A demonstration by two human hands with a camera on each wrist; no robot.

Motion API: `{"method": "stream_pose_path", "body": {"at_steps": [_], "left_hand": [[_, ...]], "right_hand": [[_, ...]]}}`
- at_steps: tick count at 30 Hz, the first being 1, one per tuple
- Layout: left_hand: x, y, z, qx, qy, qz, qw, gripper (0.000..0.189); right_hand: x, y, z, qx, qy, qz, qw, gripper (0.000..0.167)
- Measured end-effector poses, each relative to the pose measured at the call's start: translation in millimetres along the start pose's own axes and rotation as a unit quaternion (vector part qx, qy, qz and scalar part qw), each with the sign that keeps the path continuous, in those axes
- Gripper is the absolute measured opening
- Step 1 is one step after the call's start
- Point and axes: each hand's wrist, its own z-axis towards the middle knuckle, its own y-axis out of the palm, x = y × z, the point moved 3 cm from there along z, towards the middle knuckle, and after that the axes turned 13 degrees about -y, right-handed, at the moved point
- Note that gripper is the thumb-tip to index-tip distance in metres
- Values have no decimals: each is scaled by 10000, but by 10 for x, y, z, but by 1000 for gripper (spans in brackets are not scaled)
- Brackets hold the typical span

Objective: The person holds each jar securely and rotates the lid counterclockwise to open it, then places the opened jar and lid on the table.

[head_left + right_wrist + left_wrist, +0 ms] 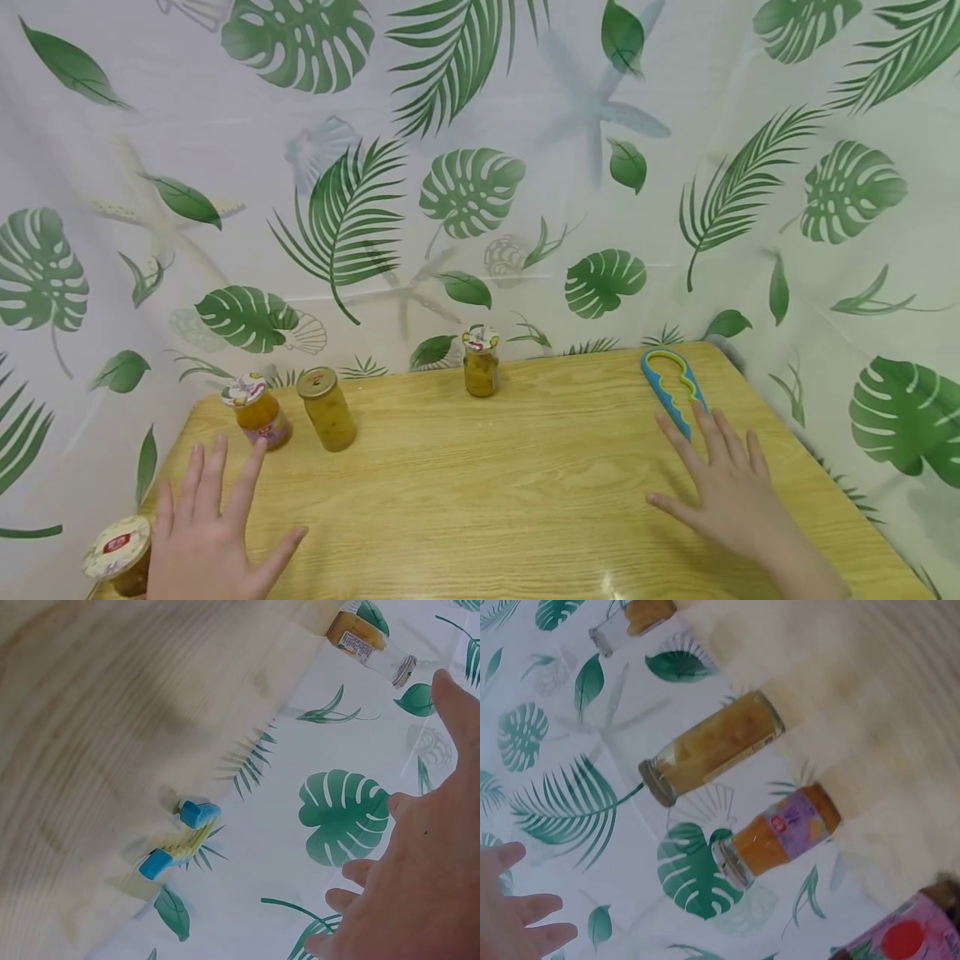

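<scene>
Here, two bare hands were spread above a wood-grained tabletop; clock positions were read from its centre, with twelve at the far edge. The left hand lay between eight and nine o'clock, its grip apart, with the fingers straight and the thumb out to the side. The right hand lay at three o'clock, its grip likewise apart and its fingers fanned.

At half past eight, just beside the left hand, stood a cream-lidded jar, partly covered by that hand; contact between the two could not be judged. Between nine and ten o'clock stood an orange jar with a patterned white lid and a purple label. The left index fingertip overlapped it in the head view, whereas the left-wrist view showed the fingers well apart from it. At ten, near the orange jar, stood a taller gold-lidded jar holding yellowish contents. At twelve, close to the far edge, stood a small jar with a patterned lid.

At two o'clock lay a looped tool, blue outside and wavy yellow-green within. The right fingertips crossed its near end in the head view, but the right-wrist view showed hand and tool apart.

Beyond the tabletop hung a white sheet printed with green leaves, shells and starfish. In the left-wrist view, a pink label with a red disc was cut off by the frame at about four o'clock.
</scene>
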Motion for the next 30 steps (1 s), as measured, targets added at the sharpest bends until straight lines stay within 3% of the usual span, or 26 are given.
{"method": "stream_pose_path", "body": {"at_steps": [7,13,17,23,27,30], "left_hand": [[-165,-187,71,882,-362,-377,9947,107],[-322,-221,104,1639,-436,-557,9839,106],[-428,-246,103,1684,-658,-560,9819,109],[-554,-260,89,1364,-1268,-465,9814,118],[-636,-232,65,1545,-1504,-589,9747,120],[-683,-194,50,1849,-1657,-749,9658,119]], "right_hand": [[96,21,17,-33,161,12,9999,107],[195,48,10,-137,365,158,9991,107],[247,80,9,-83,402,145,9991,107],[334,153,48,-66,511,108,9986,106],[374,189,74,-40,583,129,9982,106],[397,203,86,-103,710,217,9972,104]]}}
